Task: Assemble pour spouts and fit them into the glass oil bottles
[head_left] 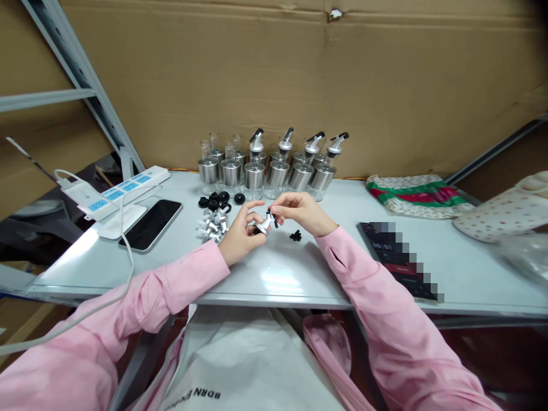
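Observation:
My left hand is closed around a silver pourer spout with a black base, held above the table. At the spout's tip, my right hand pinches a small black flip cap. Left of my left hand lies a heap of silver spouts, with several black round stoppers behind it. A little pile of black caps rests below my right hand. Behind both hands stand glass and steel bottles; several carry fitted pourers, others have bare necks.
On the left are a white power strip, a white charger and a dark phone, with a cable crossing my left sleeve. To the right lie a device with a timer and a patterned cloth. Cardboard backs the table.

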Available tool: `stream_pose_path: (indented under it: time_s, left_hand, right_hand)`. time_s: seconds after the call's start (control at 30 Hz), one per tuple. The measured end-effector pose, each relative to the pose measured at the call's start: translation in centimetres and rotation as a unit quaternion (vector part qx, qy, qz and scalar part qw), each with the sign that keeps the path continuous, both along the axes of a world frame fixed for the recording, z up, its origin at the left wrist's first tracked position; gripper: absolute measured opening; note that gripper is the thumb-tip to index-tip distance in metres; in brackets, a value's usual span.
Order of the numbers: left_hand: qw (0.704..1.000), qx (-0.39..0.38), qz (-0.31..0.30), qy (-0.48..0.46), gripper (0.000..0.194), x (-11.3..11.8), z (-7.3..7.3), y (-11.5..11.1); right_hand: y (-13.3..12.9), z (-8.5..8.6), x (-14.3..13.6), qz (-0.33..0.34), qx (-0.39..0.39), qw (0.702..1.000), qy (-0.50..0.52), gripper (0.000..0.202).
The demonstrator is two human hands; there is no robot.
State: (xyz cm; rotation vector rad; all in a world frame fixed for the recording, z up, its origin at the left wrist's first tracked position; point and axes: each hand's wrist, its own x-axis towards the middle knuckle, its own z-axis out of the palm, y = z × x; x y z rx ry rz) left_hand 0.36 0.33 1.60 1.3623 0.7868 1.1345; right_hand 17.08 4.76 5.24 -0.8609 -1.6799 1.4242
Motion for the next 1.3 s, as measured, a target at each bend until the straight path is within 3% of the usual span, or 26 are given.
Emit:
stream_pose_path:
  time_s: [0.63, 0.93, 1.3]
  left_hand:
    - [1.000, -0.008, -0.014, -0.005, 0.057, 0.2, 0.2, -0.1]
    - [0.999, 0.034, 0.010, 0.004, 0.054, -0.2, 0.3, -0.1]
    - [0.999, 0.038, -0.001, -0.004, 0.054, 0.0, -0.4, 0.2]
  right_hand:
    - [0.3, -0.2, 0.5, 0.042, 0.003, 0.999, -0.009, 0.024]
    - [0.7, -0.2, 1.4, 0.116, -0.037, 0.992, 0.022, 0.030]
    - [0.6, -0.2, 1.2, 0.119, -0.044, 0.992, 0.004, 0.032]
